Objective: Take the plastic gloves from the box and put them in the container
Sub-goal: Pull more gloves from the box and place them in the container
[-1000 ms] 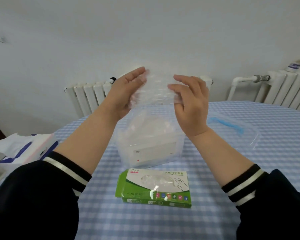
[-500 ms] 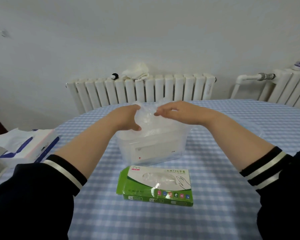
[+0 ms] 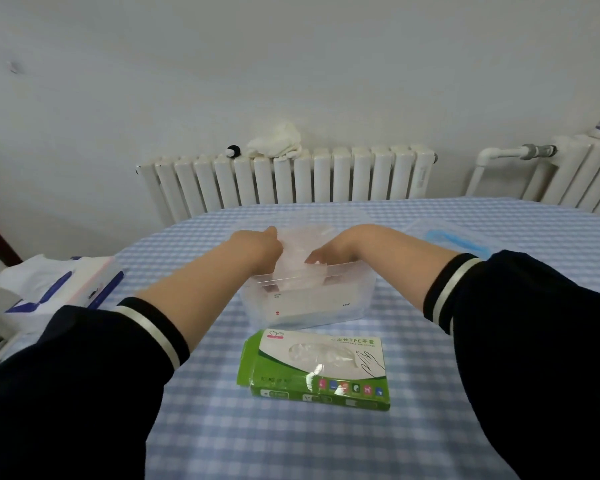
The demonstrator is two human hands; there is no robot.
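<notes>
Both hands have dropped from above the rim into the container, carrying the glove down with them.

Head view: the left hand (image 3: pixel 264 249) and right hand (image 3: pixel 329 253) reach into the clear plastic container (image 3: pixel 357 292) near the middle of the table (image 3: pixel 291 441). Between them is the plastic glove (image 3: pixel 300 261), a thin, crinkled, see-through sheet, partly below the rim and partly standing above it. The left fingers are curled on the glove's left edge; the right fingers are hidden behind the sheet and the container wall, so I cannot tell how they grip. The green-and-white glove box (image 3: pixel 317 370) lies flat just in front of the container, nearer the table's front edge. 1 clear lid with a blue seal (image 3: pixel 454 239) lies toward the right edge; a tissue pack (image 3: pixel 59 289) sits at the left edge.
</notes>
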